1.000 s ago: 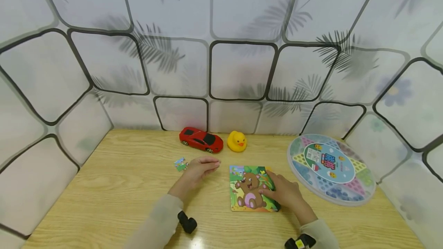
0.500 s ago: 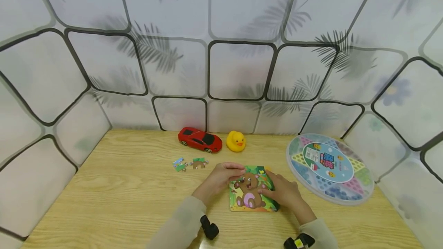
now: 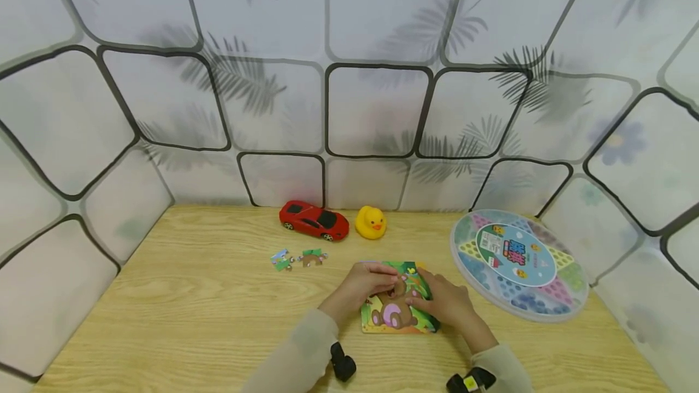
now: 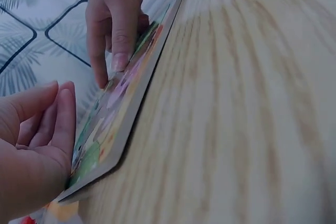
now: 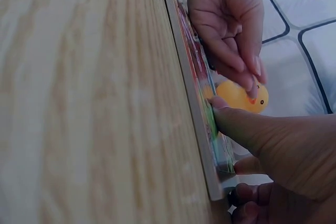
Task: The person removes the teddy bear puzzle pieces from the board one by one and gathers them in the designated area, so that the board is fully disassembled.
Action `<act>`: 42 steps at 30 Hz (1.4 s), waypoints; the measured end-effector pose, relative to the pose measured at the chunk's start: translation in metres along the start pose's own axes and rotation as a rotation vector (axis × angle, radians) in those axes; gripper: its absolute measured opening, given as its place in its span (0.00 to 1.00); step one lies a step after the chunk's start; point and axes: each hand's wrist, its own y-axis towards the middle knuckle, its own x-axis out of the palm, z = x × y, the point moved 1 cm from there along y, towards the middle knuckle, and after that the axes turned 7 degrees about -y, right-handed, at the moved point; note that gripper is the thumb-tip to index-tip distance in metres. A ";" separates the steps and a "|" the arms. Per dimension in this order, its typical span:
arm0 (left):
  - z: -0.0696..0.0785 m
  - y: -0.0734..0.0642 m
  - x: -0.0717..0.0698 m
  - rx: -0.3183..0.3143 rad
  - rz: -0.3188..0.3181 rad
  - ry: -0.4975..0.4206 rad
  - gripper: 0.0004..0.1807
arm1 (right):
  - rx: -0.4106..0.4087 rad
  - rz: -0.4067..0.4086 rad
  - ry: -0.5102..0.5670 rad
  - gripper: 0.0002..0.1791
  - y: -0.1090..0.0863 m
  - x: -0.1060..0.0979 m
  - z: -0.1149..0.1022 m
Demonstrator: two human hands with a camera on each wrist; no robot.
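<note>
In the head view a square jigsaw puzzle (image 3: 393,318) with a brown bear on it lies flat on the table. My left hand (image 3: 364,285) hovers over its upper left part, fingers bent, thumb near the fingertips. I see nothing between these fingertips in either wrist view. My right hand (image 3: 452,303) holds the puzzle at its right side, thumb (image 5: 231,111) on the picture and the other fingers at the edge. Two loose puzzle pieces, one blue and green (image 3: 281,259) and one green and brown (image 3: 312,258), lie to the left.
A red toy car (image 3: 314,221) and a yellow rubber duck (image 3: 371,223) stand at the back of the wooden table (image 3: 180,296). At the right lies a round clear case (image 3: 464,256) with a label. Patterned cloth (image 3: 377,114) surrounds the table behind and at the sides.
My left hand has moved right, away from the loose pieces and over the puzzle, uncovering the green and brown piece. My right hand has stayed at the puzzle's right side.
</note>
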 end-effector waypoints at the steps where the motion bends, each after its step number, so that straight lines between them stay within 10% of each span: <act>1: -0.001 0.001 0.000 0.000 -0.001 0.008 0.13 | -0.001 0.000 -0.003 0.46 0.001 0.000 0.000; 22: 0.008 0.006 0.010 -0.046 -0.091 0.355 0.13 | -0.062 0.001 0.037 0.47 0.004 -0.001 0.007; 34: 0.005 0.006 0.010 -0.077 -0.061 0.275 0.12 | -0.269 -0.087 0.184 0.45 0.006 -0.006 0.024; 42: 0.007 0.004 0.011 -0.099 -0.047 0.249 0.12 | -0.127 -0.065 0.079 0.44 0.006 -0.005 0.023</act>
